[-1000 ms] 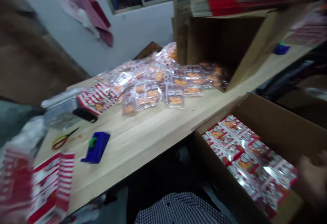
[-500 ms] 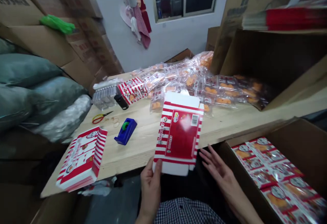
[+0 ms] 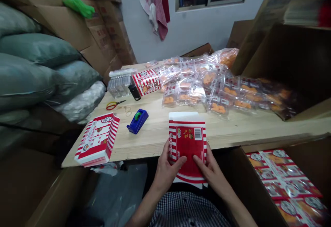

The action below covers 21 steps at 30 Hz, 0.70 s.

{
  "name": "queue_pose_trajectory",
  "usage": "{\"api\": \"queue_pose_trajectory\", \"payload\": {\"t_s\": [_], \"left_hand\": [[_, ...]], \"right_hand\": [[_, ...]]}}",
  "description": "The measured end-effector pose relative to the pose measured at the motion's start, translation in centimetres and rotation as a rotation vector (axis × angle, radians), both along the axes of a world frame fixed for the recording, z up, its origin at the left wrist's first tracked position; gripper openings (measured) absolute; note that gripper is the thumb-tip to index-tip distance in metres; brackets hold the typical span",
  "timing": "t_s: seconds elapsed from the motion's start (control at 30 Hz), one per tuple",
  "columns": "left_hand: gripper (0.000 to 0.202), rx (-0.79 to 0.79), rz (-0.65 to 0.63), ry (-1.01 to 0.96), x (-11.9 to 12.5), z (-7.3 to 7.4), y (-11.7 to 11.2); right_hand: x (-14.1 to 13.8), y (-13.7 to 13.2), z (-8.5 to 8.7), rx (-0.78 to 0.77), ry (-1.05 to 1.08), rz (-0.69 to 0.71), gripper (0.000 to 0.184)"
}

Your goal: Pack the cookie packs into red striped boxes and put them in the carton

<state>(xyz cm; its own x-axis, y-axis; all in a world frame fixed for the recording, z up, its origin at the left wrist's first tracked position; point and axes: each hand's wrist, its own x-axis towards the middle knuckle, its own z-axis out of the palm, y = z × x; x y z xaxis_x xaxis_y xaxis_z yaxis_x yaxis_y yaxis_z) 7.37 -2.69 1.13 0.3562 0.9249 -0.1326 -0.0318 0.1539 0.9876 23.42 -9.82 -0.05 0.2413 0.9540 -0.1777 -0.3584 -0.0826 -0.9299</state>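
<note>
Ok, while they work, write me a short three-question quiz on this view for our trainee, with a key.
1. Multiple choice: what are the left hand and the right hand both holding?
A) a green bag
B) a red-and-white carton
C) a black cylinder

2. True or false: the scissors lie on the wooden table.

3. Short answer: what colour is the roll in the blue tape dispenser?

Key: 1. B. 2. True. 3. Green.
</note>
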Motion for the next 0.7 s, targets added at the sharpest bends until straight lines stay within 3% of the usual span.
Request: {"api": "queue_pose_trajectory", "payload": {"t_s": [0.1,0.27,0.43,0.6,0.7], "left_hand": [[0.079,-0.02,0.0,-0.028,0.7,-0.3,-0.4],[0.041,-0.118,-0.032,-0.071,0.8,-0.4,-0.4],[0.035,-0.199,-0.09,-0.161,0.3,-0.5,-0.3],[0.034,-0.195,-0.109,-0.144,-0.5,-0.7,-0.3],[0.041,-0.114,-0.054,-0.159,-1.1,-0.6,0.6]], "right_hand": [[-0.9,0.2,-0.6,0.013,-0.017,-0.003,0.082],[-1.1,0.1,-1.1,-0.023,0.062,-0.022,0.087],[0.8,0.4,-1.6,-0.105,0.224,0.011,0.053],[1.7,1.4,-2.4,-0.069,0.195,0.045,0.034],[1.3,1.3,-2.8,-0.075,0.158,0.097,0.029]]}}
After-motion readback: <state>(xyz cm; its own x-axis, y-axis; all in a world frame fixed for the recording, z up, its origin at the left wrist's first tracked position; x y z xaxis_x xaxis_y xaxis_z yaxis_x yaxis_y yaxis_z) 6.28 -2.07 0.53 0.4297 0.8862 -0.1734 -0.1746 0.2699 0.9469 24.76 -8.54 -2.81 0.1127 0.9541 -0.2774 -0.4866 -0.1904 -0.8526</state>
